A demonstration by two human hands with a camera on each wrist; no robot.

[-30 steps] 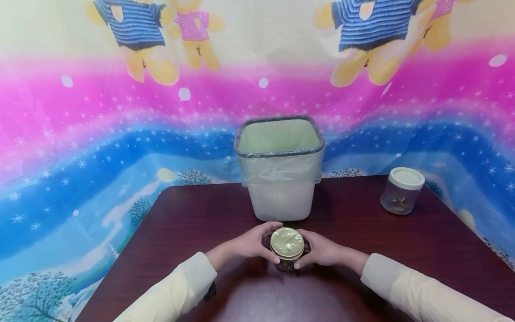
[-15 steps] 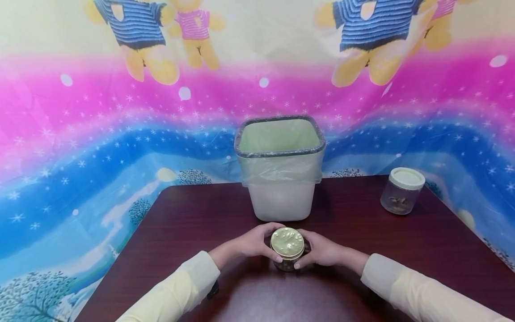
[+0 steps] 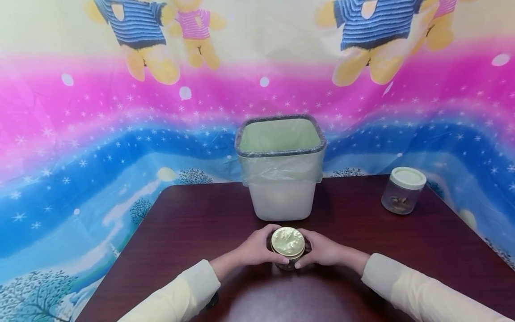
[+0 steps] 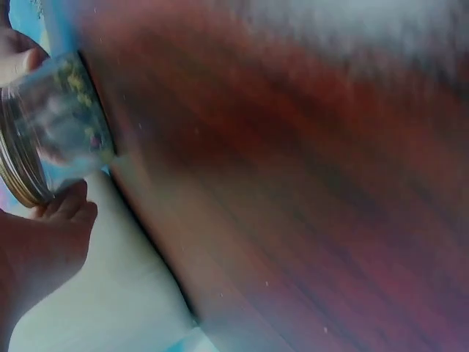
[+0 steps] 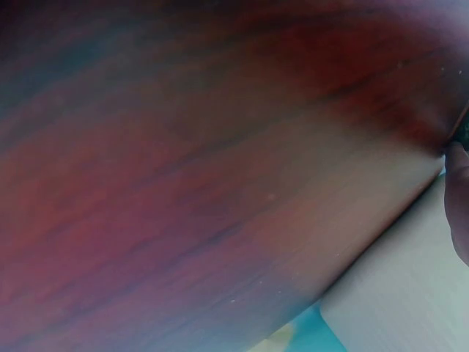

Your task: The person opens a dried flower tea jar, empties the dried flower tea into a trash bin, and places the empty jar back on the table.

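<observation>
In the head view a glass jar with a dented gold lid (image 3: pixel 288 241) stands upright on the dark red table, between both hands. My left hand (image 3: pixel 257 247) holds the jar from the left, its thumb across the near side just below the lid. From the right, my right hand (image 3: pixel 325 248) grips it, thumb tip close to the left thumb. The left wrist view shows the jar's clear wall (image 4: pixel 62 121), with small yellowish-green pieces near its base. Only a bit of the right hand (image 5: pixel 457 202) appears at the edge of the right wrist view. The far-side fingers are mostly hidden.
A pale bin (image 3: pixel 281 199) with a dark rim and a clear plastic liner stands just behind the jar. At the back right sits a second clear jar (image 3: pixel 402 197) with a whitish lid and brown bits inside. A printed cloth (image 3: pixel 193 147) hangs behind the table.
My left thumb has slid to the right across the jar's near side, and the left hand has turned slightly. The right hand and the jar stay almost in place.
</observation>
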